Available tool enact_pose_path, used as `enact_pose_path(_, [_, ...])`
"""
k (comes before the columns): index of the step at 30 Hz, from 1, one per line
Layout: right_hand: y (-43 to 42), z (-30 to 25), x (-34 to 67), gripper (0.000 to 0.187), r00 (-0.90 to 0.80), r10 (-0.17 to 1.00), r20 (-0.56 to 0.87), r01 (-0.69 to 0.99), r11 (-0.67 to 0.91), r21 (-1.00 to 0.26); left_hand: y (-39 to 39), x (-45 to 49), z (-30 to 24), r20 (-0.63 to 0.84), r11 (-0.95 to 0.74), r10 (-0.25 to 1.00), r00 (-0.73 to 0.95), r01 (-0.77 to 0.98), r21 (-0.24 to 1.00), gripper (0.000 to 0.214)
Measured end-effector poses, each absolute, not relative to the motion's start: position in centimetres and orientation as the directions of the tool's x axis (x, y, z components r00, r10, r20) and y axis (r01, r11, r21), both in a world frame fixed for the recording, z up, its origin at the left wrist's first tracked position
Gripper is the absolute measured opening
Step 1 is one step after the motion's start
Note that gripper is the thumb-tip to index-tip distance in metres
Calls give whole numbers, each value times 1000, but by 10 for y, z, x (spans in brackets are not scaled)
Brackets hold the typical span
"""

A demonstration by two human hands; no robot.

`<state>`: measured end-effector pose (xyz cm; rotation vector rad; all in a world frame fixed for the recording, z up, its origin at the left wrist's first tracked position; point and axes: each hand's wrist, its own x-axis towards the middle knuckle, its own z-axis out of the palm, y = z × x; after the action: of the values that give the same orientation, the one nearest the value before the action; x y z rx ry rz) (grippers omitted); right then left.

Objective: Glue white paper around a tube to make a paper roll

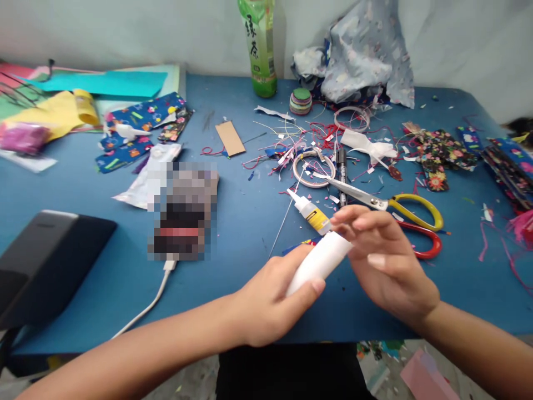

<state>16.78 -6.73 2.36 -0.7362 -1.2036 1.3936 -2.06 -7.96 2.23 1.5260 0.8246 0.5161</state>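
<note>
My left hand (pixel 275 297) is wrapped round a plain white cylinder (pixel 320 261), tilted up to the right; whether it is a roll or a bottle I cannot tell. Close to its upper end is my right hand (pixel 387 261), palm toward the cylinder, fingers loosely bent and thumb apart. Just beyond the hands lies a small glue bottle (pixel 310 212) with a yellow label and pointed nozzle. Scissors (pixel 375 200) with one yellow and one red handle rest behind my right hand, their handles partly hidden by it. A black marker (pixel 342 175) lies beside the blades.
A roll of tape (pixel 314 168) lies among thread and scraps. A green tea bottle (pixel 262 50) stands by the wall, near crumpled fabric (pixel 366 50). To the left are a blurred-out phone (pixel 185 214), its cable (pixel 154 300) and a black device (pixel 54 261).
</note>
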Motion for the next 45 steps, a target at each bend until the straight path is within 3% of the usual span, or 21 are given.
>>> enact_pose_path(4, [-59,31,173,14,-43,946,320,-255,299,-919,-79,-23,23,-185,135,752,632,127,983,28])
enact_pose_path(11, [-55,37,181,4,-6,901,434,-223,422,-879,-79,-23,23,-203,197,769,606,77,977,32])
enact_pose_path(22, [-63,29,178,25,-229,900,371,-71,364,-929,-80,-22,21,-241,376,765,598,-110,920,41])
enact_pose_path(27, [-65,31,176,21,-243,905,350,-13,358,-934,-81,-23,18,-207,400,781,589,-216,891,46])
enact_pose_path(35, [-63,25,180,26,-326,904,276,-76,266,-961,-78,-23,22,-226,415,776,589,-206,886,40])
enact_pose_path(39, [-63,33,175,5,-252,936,245,-76,233,-969,-78,-23,24,-240,412,775,585,-179,893,40])
enact_pose_path(43, [-64,36,173,8,-212,956,203,-13,205,-979,-79,-23,24,-237,389,773,589,-144,910,44])
enact_pose_path(45, [-64,33,175,12,-220,961,168,-59,159,-986,-78,-23,23,-249,380,763,596,-103,919,45])
